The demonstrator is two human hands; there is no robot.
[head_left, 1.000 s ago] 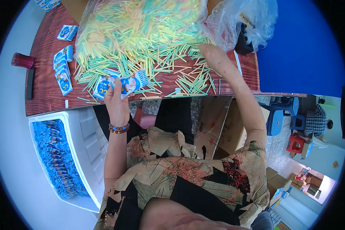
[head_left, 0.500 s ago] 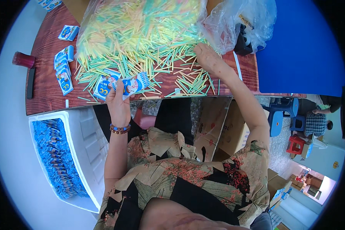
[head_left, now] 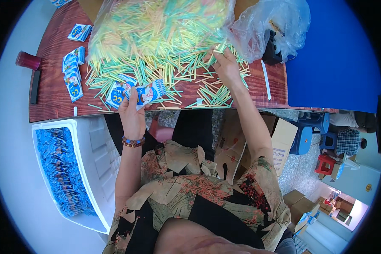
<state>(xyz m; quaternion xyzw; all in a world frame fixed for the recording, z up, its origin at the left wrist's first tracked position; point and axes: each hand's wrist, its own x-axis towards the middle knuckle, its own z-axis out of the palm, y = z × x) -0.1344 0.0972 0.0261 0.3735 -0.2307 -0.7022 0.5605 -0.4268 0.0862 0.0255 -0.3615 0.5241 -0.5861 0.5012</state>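
My left hand [head_left: 132, 113] holds a small blue-and-white packet [head_left: 148, 92] above the near edge of the wooden table [head_left: 51, 99]. A second packet [head_left: 115, 95] lies just left of it among scattered sticks. My right hand [head_left: 224, 65] reaches into the pile of thin green, yellow and orange sticks [head_left: 156, 34] and pinches a few sticks between its fingertips. The pile spills out of a clear plastic bag across the table's middle.
A row of more packets [head_left: 72, 72] lies at the table's left, beside a dark red cup [head_left: 27, 60]. A white crate [head_left: 78, 169] full of blue packets stands at my lower left. A crumpled clear bag [head_left: 275, 25] and cardboard boxes [head_left: 283, 139] are to the right.
My right hand has moved up and left from the table's near edge into the stick pile and picked up a few sticks. My left hand has kept hold of the packet.
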